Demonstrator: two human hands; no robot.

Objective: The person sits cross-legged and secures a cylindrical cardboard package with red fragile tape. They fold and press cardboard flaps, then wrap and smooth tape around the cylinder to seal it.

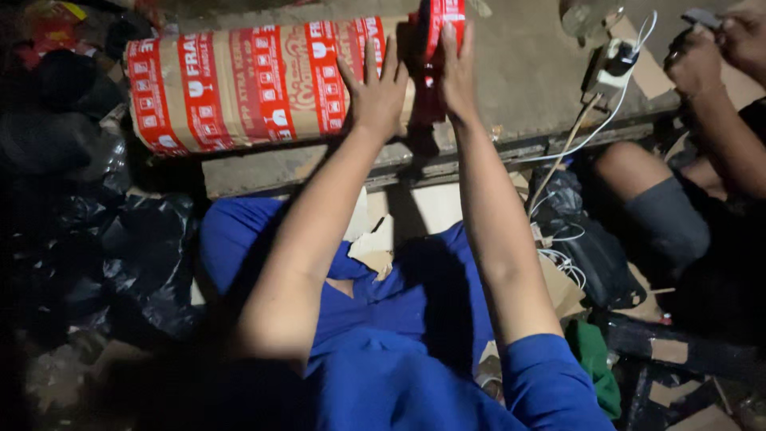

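Blue cloth of the person's clothing (399, 375) fills the near edge, and from it both bare forearms reach up toward twelve o'clock. Their left hand (375, 88) lies flat with fingers spread on a long cardboard-wrapped parcel (247, 84) banded in red and white printed tape, which rests on its side across the grey tabletop (527, 80). At one o'clock from that hand, the right hand (456, 76) presses a red tape roll (437, 28) against the parcel's right end; I cannot tell whether the grip closes round the roll or only pushes flat against it. Farther off at two o'clock, another person's hand (698, 56) works on something small beside a white adapter (614, 68) and its white cable (582, 136). Black plastic bags (120, 255) slump at nine o'clock. I judge the round parcel could roll under the flat palm, so the tape might wrinkle or land crooked, and the roll could slip off the end.
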